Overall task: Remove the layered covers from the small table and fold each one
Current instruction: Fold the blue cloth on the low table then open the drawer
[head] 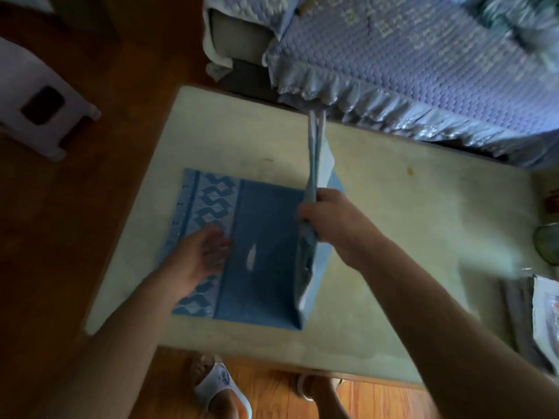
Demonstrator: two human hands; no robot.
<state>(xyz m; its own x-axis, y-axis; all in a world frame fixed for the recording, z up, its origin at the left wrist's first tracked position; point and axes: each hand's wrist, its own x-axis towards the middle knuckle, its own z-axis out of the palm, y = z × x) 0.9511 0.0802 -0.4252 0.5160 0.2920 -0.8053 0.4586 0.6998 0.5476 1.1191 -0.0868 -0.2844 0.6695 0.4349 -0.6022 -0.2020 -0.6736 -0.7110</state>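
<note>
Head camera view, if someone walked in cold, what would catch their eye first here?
First, the blue cloth lying partly folded in the middle of the table. The right hand grips its right edge and lifts it upright, while the left hand rests flat on the patterned band at the cloth's left. Next, the purple quilted cover with a frilled edge, beyond the table's far side.

A pale lilac plastic stool (36, 107) stands on the reddish-brown wooden floor (90, 182) at far left. Along the far right runs a sofa under a lavender quilted cover with a shiny ruffled hem (408, 62). White slip-on sandals (222, 388) show at the near edge.
</note>
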